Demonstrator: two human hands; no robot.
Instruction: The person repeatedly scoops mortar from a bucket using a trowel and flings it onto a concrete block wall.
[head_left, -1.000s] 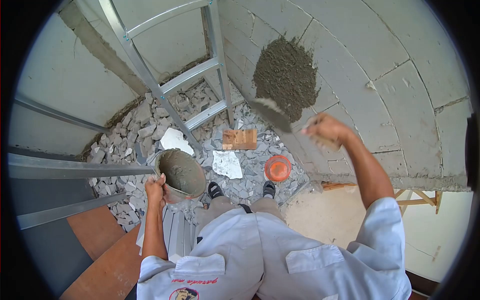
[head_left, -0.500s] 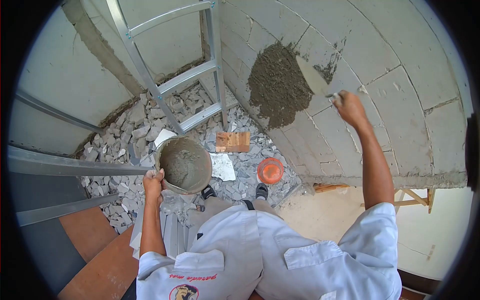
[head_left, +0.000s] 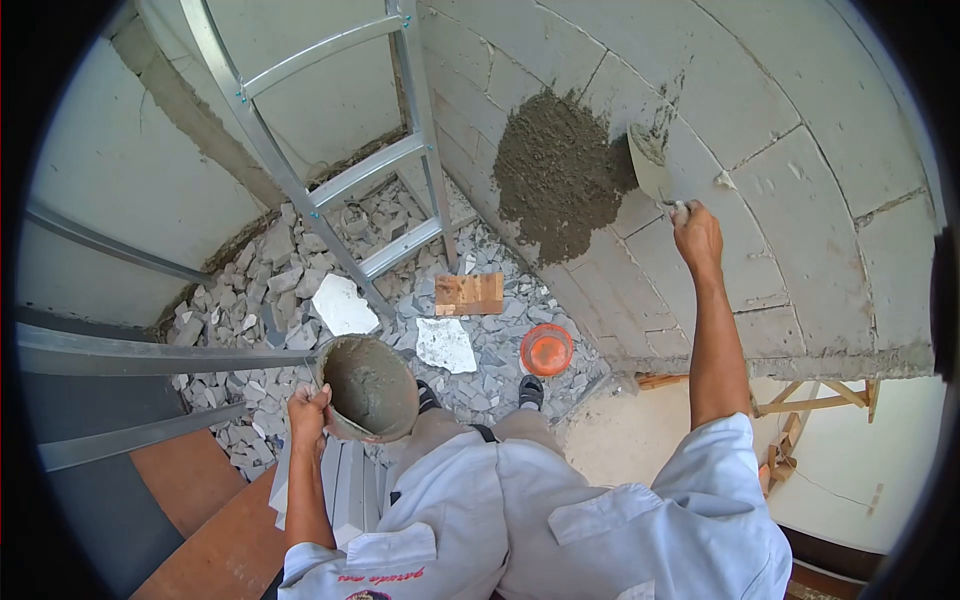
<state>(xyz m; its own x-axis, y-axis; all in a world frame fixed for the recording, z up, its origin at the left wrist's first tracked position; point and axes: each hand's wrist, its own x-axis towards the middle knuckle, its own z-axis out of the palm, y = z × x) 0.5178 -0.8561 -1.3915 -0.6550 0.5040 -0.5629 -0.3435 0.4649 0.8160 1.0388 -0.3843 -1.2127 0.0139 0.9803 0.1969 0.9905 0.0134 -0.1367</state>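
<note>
And here is the right hand point(head_left: 698, 238), fingers curled firmly round the handle of a trowel point(head_left: 654, 178), whose blade points to 11 o'clock with mortar clinging to its upper part; whether the blade meets the wall is hard to tell! At 10 o'clock from that hand, right beside the blade's edge, a rough dark patch of mortar point(head_left: 555, 185) spreads over the pale block wall point(head_left: 800, 230)

Over to the left hand point(head_left: 308, 415), fingers and thumb clamped on the rim of a bucket point(head_left: 403, 406) sitting at its 2 o'clock, with wet mortar point(head_left: 362, 382) inside

Outward from the bucket now: a metal ladder point(head_left: 368, 173) stands at 12, a white slab point(head_left: 446, 345) lies at 2, a wooden board point(head_left: 469, 294) sits just beyond the slab, and an orange container point(head_left: 547, 350) is at 3, all three on grey rubble point(head_left: 275, 275), while metal bars point(head_left: 165, 350) reach in from 10 o'clock of the left hand
</note>
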